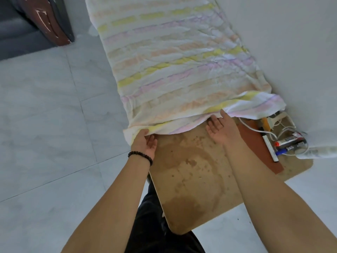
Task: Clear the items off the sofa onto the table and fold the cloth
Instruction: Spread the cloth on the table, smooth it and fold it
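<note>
1. In the upper left of the frame stands the corner of a dark grey sofa (16, 33), with a brown worn piece (52, 21) leaning at its side. The pale tiled floor (45, 115) fills the left part.
2. At the lower centre, the left hand (145, 143), with a dark bead bracelet (140, 156) on the wrist, pinches the near left corner of the cloth (173, 61) between thumb and fingers.
3. The striped cloth, with yellow, pink and orange bands, lies spread over the far part of the wooden table (191, 179), from the centre to the top of the frame. The near part of the table is bare and stained.
4. Right of centre, the right hand (218, 128) is spread, palm up, its fingertips under the cloth edge.
5. At the right edge of the table lie a red-brown sheet (255, 141), a white cable (251, 127), markers (284, 143) and other small items, just beside the folded cloth end. No container is visible here.
</note>
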{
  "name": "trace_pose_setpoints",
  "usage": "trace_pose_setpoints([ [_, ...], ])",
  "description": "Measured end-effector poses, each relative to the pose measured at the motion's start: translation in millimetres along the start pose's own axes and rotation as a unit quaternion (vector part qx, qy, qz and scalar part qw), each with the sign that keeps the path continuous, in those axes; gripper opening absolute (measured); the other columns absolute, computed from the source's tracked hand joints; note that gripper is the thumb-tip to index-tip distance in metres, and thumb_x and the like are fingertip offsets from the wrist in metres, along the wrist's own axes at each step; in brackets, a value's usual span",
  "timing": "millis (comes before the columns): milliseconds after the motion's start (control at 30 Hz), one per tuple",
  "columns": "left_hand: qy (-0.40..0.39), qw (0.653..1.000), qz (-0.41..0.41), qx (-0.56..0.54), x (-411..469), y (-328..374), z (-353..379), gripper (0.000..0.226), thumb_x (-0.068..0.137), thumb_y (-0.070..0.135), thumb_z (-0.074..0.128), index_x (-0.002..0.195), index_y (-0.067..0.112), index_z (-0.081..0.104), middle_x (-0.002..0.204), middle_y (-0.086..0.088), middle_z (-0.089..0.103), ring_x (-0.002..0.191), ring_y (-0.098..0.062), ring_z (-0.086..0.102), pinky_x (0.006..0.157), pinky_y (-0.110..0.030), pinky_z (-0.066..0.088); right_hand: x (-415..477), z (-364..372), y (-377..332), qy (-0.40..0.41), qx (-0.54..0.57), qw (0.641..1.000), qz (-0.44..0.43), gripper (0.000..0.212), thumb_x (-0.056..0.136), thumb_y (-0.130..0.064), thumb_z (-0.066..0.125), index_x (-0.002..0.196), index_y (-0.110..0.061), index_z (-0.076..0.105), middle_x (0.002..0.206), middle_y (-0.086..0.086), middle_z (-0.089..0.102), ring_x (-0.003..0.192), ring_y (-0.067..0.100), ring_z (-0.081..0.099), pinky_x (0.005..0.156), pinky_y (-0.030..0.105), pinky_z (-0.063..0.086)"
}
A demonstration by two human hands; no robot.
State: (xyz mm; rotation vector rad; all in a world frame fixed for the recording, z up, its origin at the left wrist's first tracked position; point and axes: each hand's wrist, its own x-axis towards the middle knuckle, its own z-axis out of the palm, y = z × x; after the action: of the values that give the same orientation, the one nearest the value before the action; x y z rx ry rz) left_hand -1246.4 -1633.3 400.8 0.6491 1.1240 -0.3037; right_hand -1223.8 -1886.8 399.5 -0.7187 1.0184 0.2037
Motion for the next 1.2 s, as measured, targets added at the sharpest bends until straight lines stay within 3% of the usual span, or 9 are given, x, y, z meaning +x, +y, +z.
trace_pose_setpoints([
  [100,-0.056,0.996,0.026,-0.069,-21.8,10.4,-13.2,0.027,0.080,0.000,0.048,0.103,0.011,0.057,0.102,-0.008,0.062,0.096,-0.027,0.061,0.094,-0.038,0.051,-6.0,10.8,-13.9,-0.010,0.026,1.000,0.007,0.021,0.095,-0.033,0.064,0.098,-0.013,0.061,0.098,0.002,0.059,0.105,0.017,0.059,0.097,0.031,0.046],
  [200,-0.085,0.985,0.043,-0.144,-41.5,15.8,-28.3,0.026,0.077,-0.003,0.041,0.094,0.006,0.058,0.102,-0.013,0.064,0.097,-0.034,0.064,0.090,-0.044,0.054,-15.0,17.1,-19.5,-0.030,0.103,0.994,-0.019,0.010,0.097,-0.019,0.059,0.096,-0.010,0.062,0.098,0.007,0.061,0.098,0.023,0.061,0.100,0.036,0.049],
  [267,-0.089,0.981,0.046,-0.166,-52.4,17.9,-40.0,0.029,0.079,-0.003,0.040,0.100,0.005,0.059,0.105,-0.014,0.066,0.098,-0.035,0.065,0.086,-0.045,0.054,-23.5,16.1,-22.6,-0.037,0.151,0.987,-0.050,0.007,0.096,-0.013,0.056,0.093,-0.009,0.060,0.092,0.007,0.060,0.086,0.023,0.062,0.085,0.034,0.055],
  [367,-0.063,0.988,0.045,-0.135,-65.0,13.3,-60.4,0.033,0.086,-0.004,0.041,0.113,0.005,0.057,0.119,-0.014,0.061,0.109,-0.035,0.060,0.090,-0.043,0.052,-36.0,-0.1,-24.8,-0.043,0.176,0.979,-0.089,0.015,0.093,-0.022,0.061,0.100,-0.009,0.061,0.096,0.007,0.060,0.082,0.022,0.061,0.081,0.032,0.052],
  [500,0.013,0.999,0.002,-0.052,-73.3,-1.3,-84.6,0.012,0.095,-0.001,0.043,0.107,-0.002,0.048,0.118,-0.019,0.050,0.110,-0.034,0.055,0.085,-0.035,0.047,-51.9,-34.6,-26.2,-0.038,0.070,0.991,-0.104,0.051,0.099,-0.040,0.054,0.141,-0.012,0.048,0.132,0.010,0.056,0.117,0.029,0.058,0.102,0.045,0.048],
  [667,-0.048,0.991,-0.106,-0.069,-75.3,-20.8,-104.5,0.018,0.090,0.014,0.063,0.105,0.004,0.061,0.108,-0.017,0.068,0.093,-0.031,0.066,0.068,-0.037,0.057,-71.3,-60.4,-23.7,-0.026,-0.035,0.998,-0.034,0.032,0.099,-0.011,0.057,0.130,-0.003,0.054,0.125,0.016,0.064,0.109,0.027,0.065,0.070,0.034,0.061],
  [867,0.095,0.994,0.038,0.032,-48.3,-30.4,-126.0,0.045,0.101,0.016,0.044,0.145,0.006,0.037,0.149,-0.012,0.042,0.132,-0.024,0.046,0.104,-0.032,0.040,-68.0,-86.6,3.3,0.053,-0.146,0.987,-0.034,0.023,0.098,-0.002,0.055,0.120,-0.010,0.058,0.097,0.008,0.064,0.085,0.018,0.063,0.076,0.033,0.057],
  [967,0.180,0.979,0.014,0.094,-46.2,-39.6,-130.9,0.069,0.095,0.031,0.057,0.152,0.012,0.023,0.158,-0.007,0.025,0.143,-0.023,0.029,0.114,-0.040,0.031,-62.9,-100.2,12.9,0.093,-0.220,0.971,-0.017,0.025,0.093,-0.001,0.059,0.116,-0.010,0.061,0.088,0.005,0.062,0.073,0.014,0.059,0.082,0.034,0.056],
  [1200,0.070,0.960,-0.133,0.236,-31.4,-60.1,-110.0,0.087,0.084,0.077,0.038,0.136,0.008,0.047,0.131,-0.009,0.050,0.139,-0.028,0.033,0.112,-0.054,0.019,-41.0,-102.4,-14.3,0.138,-0.251,0.953,-0.103,0.027,0.094,-0.015,0.061,0.120,-0.006,0.062,0.096,0.004,0.063,0.077,0.011,0.063,0.077,0.029,0.059],
])
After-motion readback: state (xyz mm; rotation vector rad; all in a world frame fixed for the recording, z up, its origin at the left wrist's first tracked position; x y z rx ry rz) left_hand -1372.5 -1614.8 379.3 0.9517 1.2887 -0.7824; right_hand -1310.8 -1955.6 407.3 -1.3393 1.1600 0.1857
